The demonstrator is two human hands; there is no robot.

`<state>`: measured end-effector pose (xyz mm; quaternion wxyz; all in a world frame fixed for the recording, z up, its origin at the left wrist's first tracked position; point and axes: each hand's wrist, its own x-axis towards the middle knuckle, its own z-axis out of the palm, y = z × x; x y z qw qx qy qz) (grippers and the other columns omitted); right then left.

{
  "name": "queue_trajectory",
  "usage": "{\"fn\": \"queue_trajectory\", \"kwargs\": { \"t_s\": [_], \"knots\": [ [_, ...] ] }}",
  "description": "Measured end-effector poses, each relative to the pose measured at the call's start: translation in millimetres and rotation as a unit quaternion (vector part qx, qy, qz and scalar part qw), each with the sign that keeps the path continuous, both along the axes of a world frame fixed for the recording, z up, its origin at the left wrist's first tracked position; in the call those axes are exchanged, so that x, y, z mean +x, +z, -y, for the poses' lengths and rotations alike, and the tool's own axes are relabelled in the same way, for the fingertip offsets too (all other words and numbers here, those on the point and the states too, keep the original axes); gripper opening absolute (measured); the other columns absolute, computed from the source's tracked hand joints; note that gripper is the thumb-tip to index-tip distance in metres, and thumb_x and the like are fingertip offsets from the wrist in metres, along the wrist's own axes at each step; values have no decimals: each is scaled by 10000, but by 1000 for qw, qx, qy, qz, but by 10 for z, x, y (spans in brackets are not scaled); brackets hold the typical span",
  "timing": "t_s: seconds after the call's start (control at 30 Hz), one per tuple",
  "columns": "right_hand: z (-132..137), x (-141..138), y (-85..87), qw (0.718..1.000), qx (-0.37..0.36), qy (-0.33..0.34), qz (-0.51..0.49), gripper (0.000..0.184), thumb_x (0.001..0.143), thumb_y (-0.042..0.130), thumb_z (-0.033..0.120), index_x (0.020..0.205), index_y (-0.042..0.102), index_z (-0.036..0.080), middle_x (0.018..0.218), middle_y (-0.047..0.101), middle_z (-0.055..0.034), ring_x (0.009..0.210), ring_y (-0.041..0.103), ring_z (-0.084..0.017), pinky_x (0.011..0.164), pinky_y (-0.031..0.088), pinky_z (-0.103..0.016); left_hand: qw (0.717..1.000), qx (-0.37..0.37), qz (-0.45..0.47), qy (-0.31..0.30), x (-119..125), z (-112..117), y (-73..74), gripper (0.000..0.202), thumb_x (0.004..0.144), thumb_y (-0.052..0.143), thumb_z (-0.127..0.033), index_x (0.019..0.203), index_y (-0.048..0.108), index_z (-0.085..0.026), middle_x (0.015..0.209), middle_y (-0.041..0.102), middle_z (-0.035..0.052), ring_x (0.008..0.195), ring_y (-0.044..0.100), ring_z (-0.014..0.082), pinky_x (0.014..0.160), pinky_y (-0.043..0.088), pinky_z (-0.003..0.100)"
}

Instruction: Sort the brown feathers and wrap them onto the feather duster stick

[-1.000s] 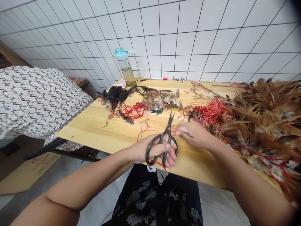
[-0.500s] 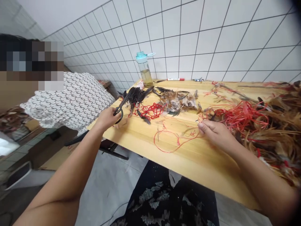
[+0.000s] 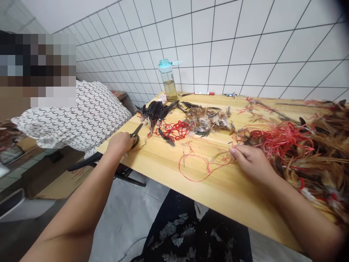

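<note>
At the table's left edge my left hand [image 3: 121,143] is closed on a pair of black scissors [image 3: 135,137], their blades pointing up toward a bundle of black feathers [image 3: 156,110]. My right hand [image 3: 251,158] pinches a thin red string [image 3: 195,179], which trails leftward in a loose loop over the wood. Between the hands, behind the loop, lies a tangle of red cord [image 3: 178,130]. Brown and white feathers [image 3: 209,118] are heaped just beyond it. Right of my right hand sits a pile of red plastic strands [image 3: 289,140] on long brown feathers [image 3: 327,145].
A bottle [image 3: 169,82] with a turquoise lid stands at the back by the tiled wall. A red-capped marker [image 3: 204,93] lies along the table's [image 3: 169,171] rear edge. On the left sits a person in a patterned white top [image 3: 81,112], close to the table.
My left hand has shifted slightly left and down with the scissors, away from the black feathers. My right hand keeps its pinch on the string, barely moved.
</note>
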<state>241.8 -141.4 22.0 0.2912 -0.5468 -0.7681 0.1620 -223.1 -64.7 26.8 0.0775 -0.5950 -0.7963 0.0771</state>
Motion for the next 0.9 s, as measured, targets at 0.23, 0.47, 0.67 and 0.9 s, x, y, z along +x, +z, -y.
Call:
{"fn": "queue_trajectory", "kwargs": {
  "t_s": [0.23, 0.47, 0.67, 0.9],
  "knots": [
    [86, -31, 162, 989, -38, 14, -141, 495, 921, 431, 562, 594, 526, 203, 541, 524, 4, 530, 487, -124, 555, 381, -252, 851, 132, 352, -367, 1293, 360, 321, 356, 915, 515, -372, 1175, 643, -165, 1257, 638, 115, 863, 661, 156, 753, 540, 270],
    [93, -12, 164, 984, -27, 34, -171, 543, 931, 385, 613, 627, 551, 195, 583, 528, -5, 579, 498, -133, 590, 386, -262, 710, -56, 446, -542, 2616, 499, 243, 234, 904, 561, -198, 1121, 641, -162, 971, 730, 44, 809, 662, 119, 753, 499, 234],
    [-21, 183, 146, 990, 43, -123, -50, 331, 961, 370, 364, 795, 596, 189, 726, 602, -54, 688, 535, -177, 649, 379, -288, 815, 89, 355, -449, 2263, 168, 401, 254, 923, 487, -300, 922, 697, -158, 919, 736, 47, 843, 651, 156, 756, 456, 238],
    [-115, 455, -12, 926, 132, -236, 263, 297, 896, 496, 315, 1046, 664, 121, 1068, 606, -214, 1066, 461, -338, 851, 360, -427, 918, 79, 273, -277, 1668, 114, 408, 357, 888, 452, -434, 916, 689, -168, 747, 687, 10, 680, 581, 153, 639, 394, 240]
  ]
}}
